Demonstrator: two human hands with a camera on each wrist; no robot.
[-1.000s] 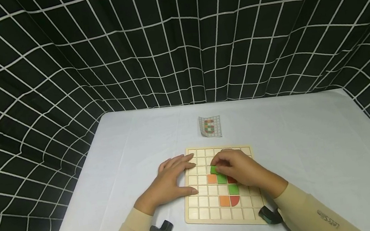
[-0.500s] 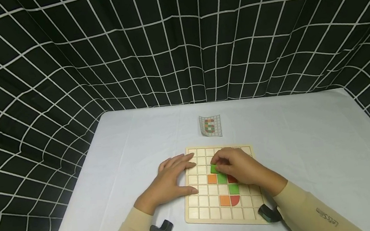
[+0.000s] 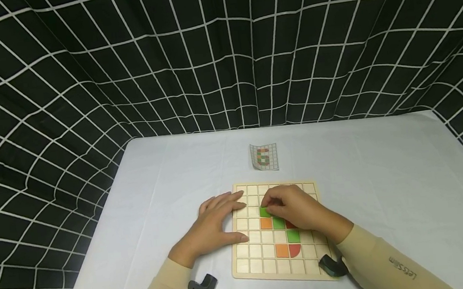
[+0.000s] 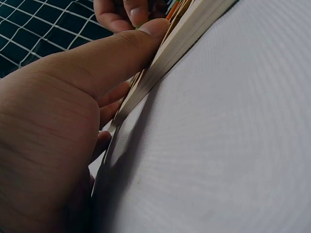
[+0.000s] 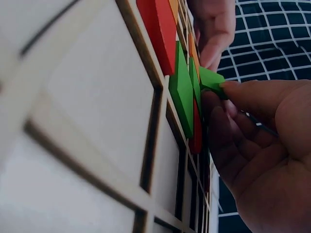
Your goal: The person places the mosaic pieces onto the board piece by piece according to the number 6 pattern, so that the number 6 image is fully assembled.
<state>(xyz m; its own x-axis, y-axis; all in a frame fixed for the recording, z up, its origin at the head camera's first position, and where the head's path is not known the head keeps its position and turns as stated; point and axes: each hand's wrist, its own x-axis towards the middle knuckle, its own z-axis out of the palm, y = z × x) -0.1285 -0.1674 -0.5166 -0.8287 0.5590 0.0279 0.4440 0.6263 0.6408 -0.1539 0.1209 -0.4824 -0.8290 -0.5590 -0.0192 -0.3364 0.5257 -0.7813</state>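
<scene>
In the head view a wooden grid board (image 3: 255, 251) lies on the white table. My left hand (image 3: 210, 229) rests along its left edge, fingers spread and thumb on the rim. My right hand (image 3: 297, 208) pinches a green square tile (image 5: 212, 80) between thumb and fingers, close over the board. Just below that tile sits an orange tile (image 3: 266, 223), with a green tile (image 3: 279, 223) to its right. A red piece (image 3: 290, 224) is partly hidden under the right hand. Nearer me lie another green tile (image 3: 294, 236), an orange tile (image 3: 282, 250) and a red rounded piece (image 3: 295, 250).
Behind the board lies a small curled pattern card (image 3: 264, 157) printed with a coloured figure on a grid. Black wrist devices (image 3: 202, 286) sit at both sleeves. A black curtain (image 3: 190, 73) with white grid lines hangs behind the table.
My right hand has shifted slightly left with the green tile, which now appears directly above the orange tile in the head view. The left hand has stayed in place.
</scene>
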